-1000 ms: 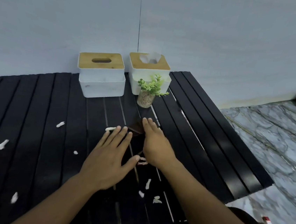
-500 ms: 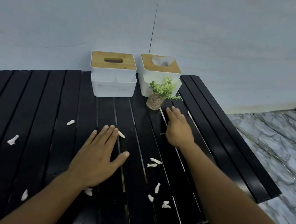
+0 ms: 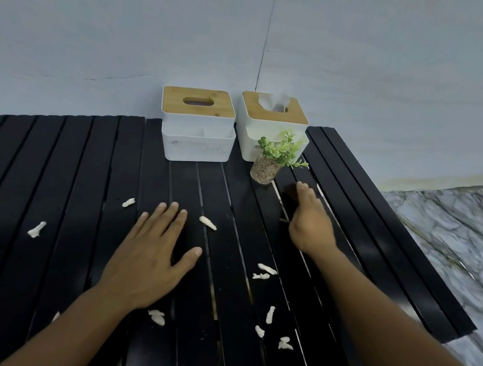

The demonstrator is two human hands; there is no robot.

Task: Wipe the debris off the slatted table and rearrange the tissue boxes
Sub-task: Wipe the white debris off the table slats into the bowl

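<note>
My left hand lies flat on the black slatted table, fingers spread, holding nothing. My right hand reaches toward the far right and presses fairly straight fingers on a dark cloth, which is hard to tell from the slats. Several white debris scraps lie around: one by my left fingers, one at the left, a cluster between my arms. Two white tissue boxes with wooden lids stand at the back: the left one has an empty slot, the right one shows a tissue.
A small green plant in a glass pot stands just in front of the right tissue box, close to my right fingertips. A pale wall runs behind the table. Marble floor lies beyond the table's right edge.
My right hand slid with the cloth from the middle of the table toward the far right, near the plant. My left hand stayed flat and shifted slightly left.
</note>
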